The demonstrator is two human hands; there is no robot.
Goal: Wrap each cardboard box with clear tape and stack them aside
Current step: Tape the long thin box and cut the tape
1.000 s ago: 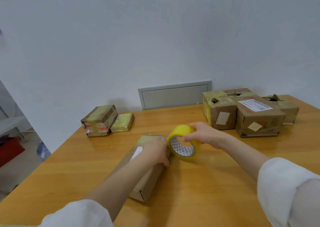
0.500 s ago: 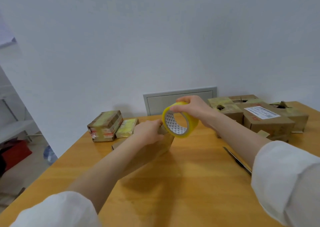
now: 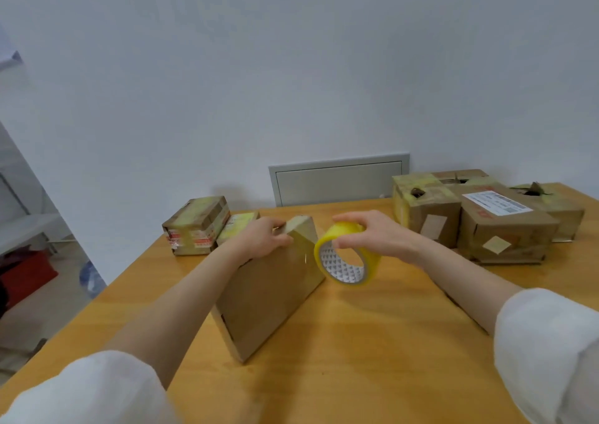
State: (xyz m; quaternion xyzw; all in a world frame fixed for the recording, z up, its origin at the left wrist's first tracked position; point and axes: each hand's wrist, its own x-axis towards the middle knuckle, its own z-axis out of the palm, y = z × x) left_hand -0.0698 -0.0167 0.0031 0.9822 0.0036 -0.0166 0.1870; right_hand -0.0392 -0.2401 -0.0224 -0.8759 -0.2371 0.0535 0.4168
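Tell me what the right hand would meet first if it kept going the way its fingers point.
Most likely the cardboard box: the right hand, gripping the tape roll, points left at the raised end of the box, which the left hand holds tilted. Depth is unclear from one view.

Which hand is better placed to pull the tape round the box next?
Probably the right hand: it grips the tape roll, right beside the box. The left hand grips the box's top edge, holding it tilted up on the table, so it is not free.
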